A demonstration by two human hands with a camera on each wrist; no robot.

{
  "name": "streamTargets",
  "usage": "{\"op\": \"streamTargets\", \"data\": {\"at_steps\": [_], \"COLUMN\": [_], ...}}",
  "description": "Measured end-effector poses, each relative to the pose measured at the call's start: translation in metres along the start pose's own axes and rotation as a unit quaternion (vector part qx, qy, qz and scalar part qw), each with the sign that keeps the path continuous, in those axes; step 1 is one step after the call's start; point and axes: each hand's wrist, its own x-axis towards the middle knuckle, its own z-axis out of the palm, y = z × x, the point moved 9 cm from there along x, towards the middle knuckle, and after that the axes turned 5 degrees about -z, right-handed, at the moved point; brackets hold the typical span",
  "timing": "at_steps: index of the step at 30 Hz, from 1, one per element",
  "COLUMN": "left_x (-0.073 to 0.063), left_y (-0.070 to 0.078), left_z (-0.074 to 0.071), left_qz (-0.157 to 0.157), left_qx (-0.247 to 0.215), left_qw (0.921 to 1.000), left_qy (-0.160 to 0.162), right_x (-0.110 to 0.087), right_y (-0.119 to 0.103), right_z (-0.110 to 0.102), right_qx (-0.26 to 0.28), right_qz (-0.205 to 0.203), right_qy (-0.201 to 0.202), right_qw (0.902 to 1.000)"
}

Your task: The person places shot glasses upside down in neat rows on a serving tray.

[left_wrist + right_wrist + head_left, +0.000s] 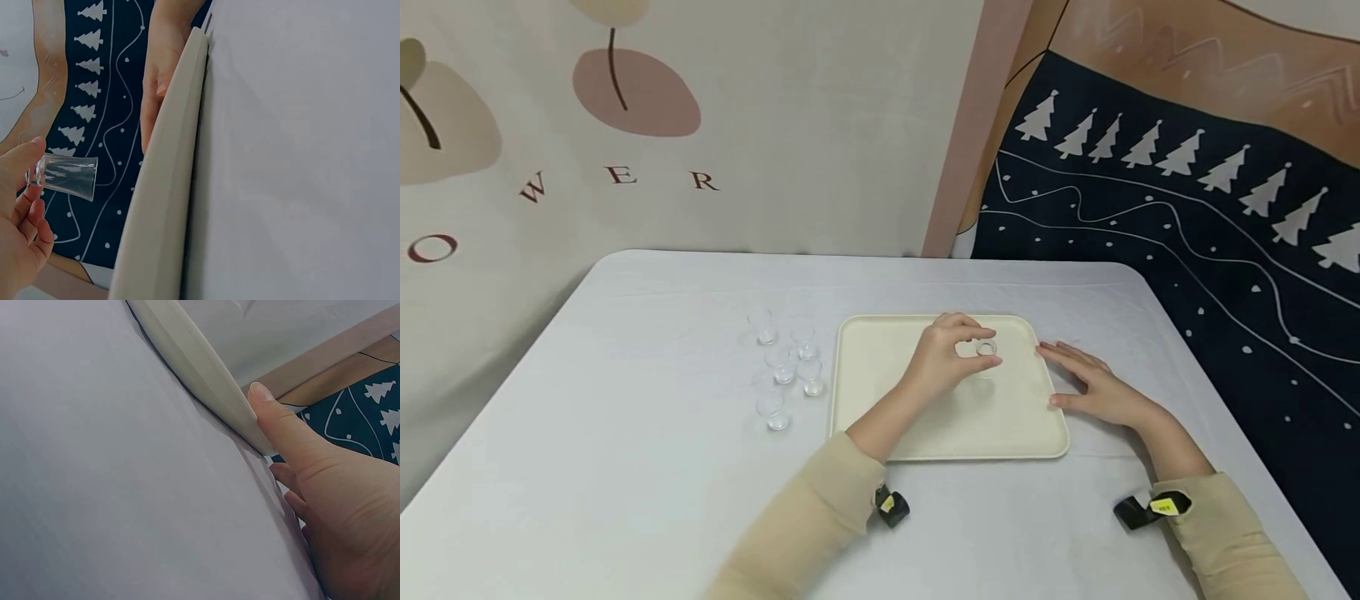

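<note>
My left hand (946,350) pinches a small clear shot glass (69,175) between thumb and fingers above the right part of a cream tray (880,417). In the left wrist view the thumb and fingers are at the narrow base, and the wide rim points down toward the tray side. Whether the rim touches the tray cannot be told. My right hand (1097,387) lies at the tray's right edge, its fingers extended and its thumb (275,419) against the rim.
Several more clear shot glasses (782,367) stand in a loose group on the white-covered table (625,433), left of the tray. A pale printed curtain (820,125) hangs behind the table, and a dark cloth with tree prints (1150,217) hangs at the right.
</note>
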Motion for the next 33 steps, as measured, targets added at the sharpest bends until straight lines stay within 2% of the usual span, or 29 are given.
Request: {"op": "streamTargets", "data": {"at_steps": [4, 11, 20, 33], "left_x": [0.003, 0.010, 0.020, 0.030], "left_y": [-0.001, -0.004, -0.004, -0.020], "left_z": [0.011, 0.032, 0.057, 0.073], "left_qz": [-0.001, -0.025, -0.028, -0.063], "left_qx": [0.017, 0.051, 0.081, 0.104], "left_qw": [0.9998, 0.9980, 0.9942, 0.9901], "left_qy": [-0.008, -0.028, -0.064, -0.069], "right_x": [0.000, 0.000, 0.000, 0.000], "right_y": [-0.001, -0.001, -0.002, -0.002], "right_z": [0.001, 0.000, 0.000, -0.001], "right_qx": [0.001, -0.001, 0.001, 0.004], "right_qz": [0.001, -0.001, -0.005, -0.012], "right_qy": [-0.002, -0.003, -0.003, -0.001], "right_qw": [1.0000, 1.0000, 1.0000, 0.9999]}}
